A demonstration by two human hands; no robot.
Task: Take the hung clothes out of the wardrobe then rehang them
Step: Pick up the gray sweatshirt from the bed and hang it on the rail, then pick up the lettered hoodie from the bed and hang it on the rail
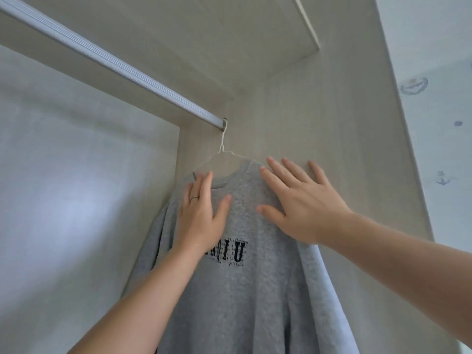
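A grey sweatshirt (245, 290) with black lettering hangs on a thin white wire hanger (224, 152). The hanger's hook sits over the far right end of the silver rail (109, 62) inside the wardrobe. My left hand (201, 215) lies flat on the sweatshirt's left shoulder just below the collar, fingers straight, a ring on one finger. My right hand (298, 200) presses flat on the right shoulder with its fingers spread. Neither hand grips the cloth or the hanger.
The wardrobe's pale wooden side panel (332, 149) stands right behind the sweatshirt. The rail runs up to the left with nothing else hung on it in view. A white back wall (63, 200) fills the left. Patterned wallpaper (439, 98) shows at the right.
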